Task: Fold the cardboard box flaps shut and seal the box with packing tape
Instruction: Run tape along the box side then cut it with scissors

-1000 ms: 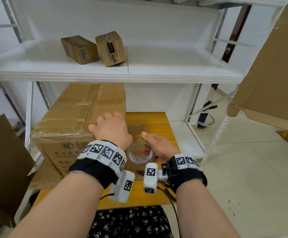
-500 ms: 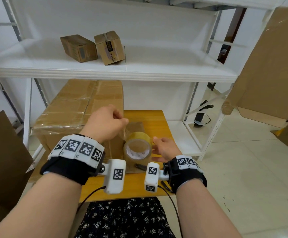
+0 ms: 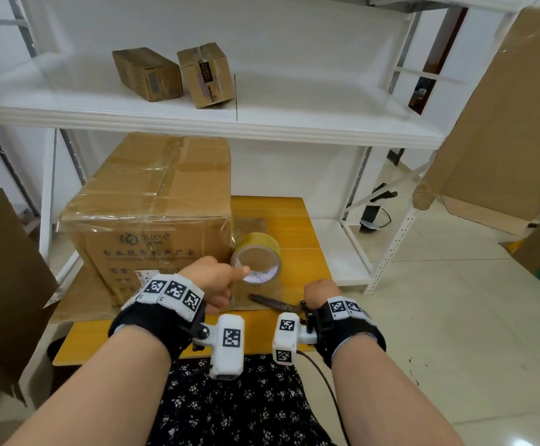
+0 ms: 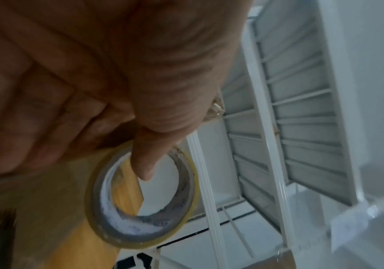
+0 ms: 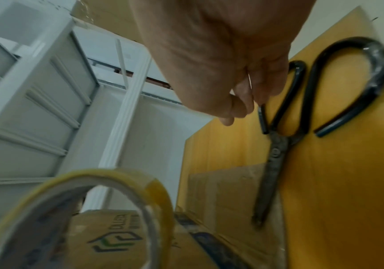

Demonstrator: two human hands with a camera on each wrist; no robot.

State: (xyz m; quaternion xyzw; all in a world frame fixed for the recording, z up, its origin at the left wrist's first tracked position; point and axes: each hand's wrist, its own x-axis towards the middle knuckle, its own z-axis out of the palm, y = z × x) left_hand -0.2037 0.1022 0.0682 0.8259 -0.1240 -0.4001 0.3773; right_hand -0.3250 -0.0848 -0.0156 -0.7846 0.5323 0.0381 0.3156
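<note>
A large cardboard box (image 3: 152, 201) stands on the left of the yellow table (image 3: 294, 226), its top flaps folded down under glossy tape. Right beside it stands a yellowish tape roll (image 3: 259, 246). My left hand (image 3: 210, 278) grips the roll (image 4: 140, 234), thumb inside the core and fingers outside. My right hand (image 3: 321, 291) is down at the table's right front. Its curled fingers (image 5: 264, 83) close on one handle loop of the dark scissors (image 5: 273, 163), which lie flat on the table (image 3: 271, 304).
A white shelf (image 3: 294, 123) overhangs the box and carries two small cartons (image 3: 146, 74) (image 3: 206, 75). Flat cardboard (image 3: 252, 226) lies under the roll. Big cardboard sheets lean at the left (image 3: 5, 284) and right (image 3: 503, 140).
My left hand came off the box top and took the tape roll by its core. My right hand let go of the roll and dropped back right onto the scissors' handle.
</note>
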